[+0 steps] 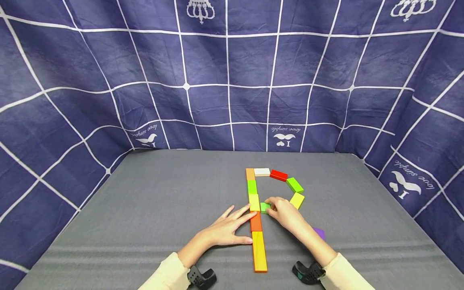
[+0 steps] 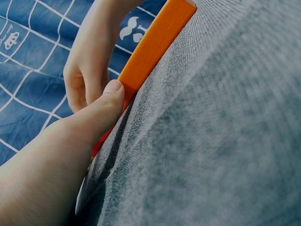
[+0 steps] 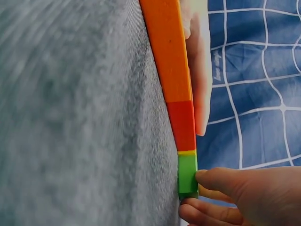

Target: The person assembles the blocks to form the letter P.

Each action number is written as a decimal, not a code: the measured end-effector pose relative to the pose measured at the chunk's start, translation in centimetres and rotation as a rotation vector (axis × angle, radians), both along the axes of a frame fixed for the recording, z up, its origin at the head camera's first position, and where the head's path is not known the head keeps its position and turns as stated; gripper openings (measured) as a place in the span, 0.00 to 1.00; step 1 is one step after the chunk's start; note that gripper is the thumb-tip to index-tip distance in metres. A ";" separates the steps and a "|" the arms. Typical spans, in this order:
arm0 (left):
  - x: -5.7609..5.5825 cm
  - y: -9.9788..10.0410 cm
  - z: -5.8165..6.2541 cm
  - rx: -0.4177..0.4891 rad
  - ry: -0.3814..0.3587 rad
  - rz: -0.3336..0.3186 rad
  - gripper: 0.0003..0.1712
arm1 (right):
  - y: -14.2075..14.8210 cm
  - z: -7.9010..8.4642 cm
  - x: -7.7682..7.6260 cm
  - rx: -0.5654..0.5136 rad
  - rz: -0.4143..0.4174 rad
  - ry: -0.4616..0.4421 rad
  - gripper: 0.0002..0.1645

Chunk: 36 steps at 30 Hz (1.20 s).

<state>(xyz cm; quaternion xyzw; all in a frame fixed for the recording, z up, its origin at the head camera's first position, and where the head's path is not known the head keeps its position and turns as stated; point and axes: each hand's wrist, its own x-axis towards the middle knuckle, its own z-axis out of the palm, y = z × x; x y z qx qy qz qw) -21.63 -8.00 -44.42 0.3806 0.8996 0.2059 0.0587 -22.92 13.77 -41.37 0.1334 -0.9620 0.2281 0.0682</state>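
Flat coloured blocks form a column with a curved loop on its right side. My right hand (image 1: pixel 284 213) pinches a small green block (image 1: pixel 264 208) against the column's right side; in the right wrist view, thumb and fingers sit at the end of that green block (image 3: pixel 187 174). With fingers spread, my left hand (image 1: pixel 228 229) rests along the column's left side. Its fingertips touch near the yellow block (image 1: pixel 254 202) and the red-orange block (image 1: pixel 255 221). The left thumb (image 2: pixel 113 89) touches the long orange block (image 2: pixel 153 49), which forms the column's near end.
White (image 1: pixel 262 172), red (image 1: pixel 278 175), bright green (image 1: pixel 295 185) and yellow (image 1: pixel 297 200) blocks curve round the loop. A purple block (image 1: pixel 319 233) lies partly behind the right forearm. Grey cloth (image 1: pixel 163 193) covers the table; a blue checked curtain (image 1: pixel 246 100) hangs behind.
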 end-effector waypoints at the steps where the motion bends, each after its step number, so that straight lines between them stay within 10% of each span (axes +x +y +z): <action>1: 0.0 0.0 0.0 0.000 -0.001 -0.001 0.43 | -0.1 0.0 0.0 -0.002 -0.001 0.001 0.11; 20: 0.0 0.0 -0.1 -0.017 0.029 -0.012 0.43 | 0.8 0.7 0.3 -0.012 -0.013 -0.027 0.15; 36: -0.1 0.0 0.0 0.008 0.040 -0.024 0.43 | 8.4 2.3 6.2 0.141 -0.126 -0.058 0.14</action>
